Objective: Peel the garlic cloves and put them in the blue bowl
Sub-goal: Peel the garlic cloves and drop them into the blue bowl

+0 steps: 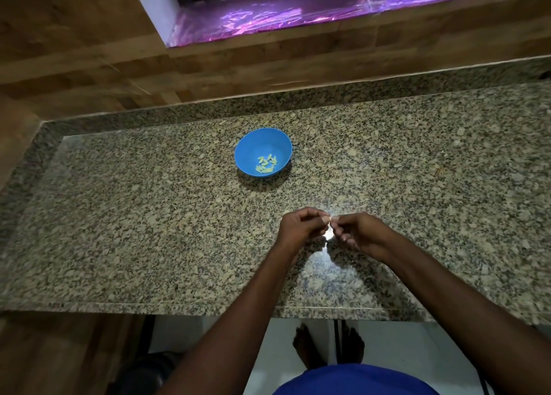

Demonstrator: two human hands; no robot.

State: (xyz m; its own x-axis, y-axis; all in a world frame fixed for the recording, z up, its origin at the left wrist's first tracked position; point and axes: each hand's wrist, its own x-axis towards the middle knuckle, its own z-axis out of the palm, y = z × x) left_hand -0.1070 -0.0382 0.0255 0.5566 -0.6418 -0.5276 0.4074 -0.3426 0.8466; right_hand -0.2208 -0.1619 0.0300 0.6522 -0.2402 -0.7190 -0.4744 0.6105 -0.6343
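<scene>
Round plastic bowl (263, 151): showing a plain bright blue, inside and out.
Peeled garlic cloves in the bowl (266, 165): showing pale yellow-green against the blue.
Speckled granite desk (149, 215): showing tan, beige and black flecks all over, with a white glare spot near the middle.
Wood-patterned wall panels (89, 52): showing brown blocks in mixed light and dark tones.
Shiny film in the opening above (268, 16): glowing purple and pink.
Floor below (268, 350): showing white.
Shirt (354, 379): showing deep blue.
</scene>
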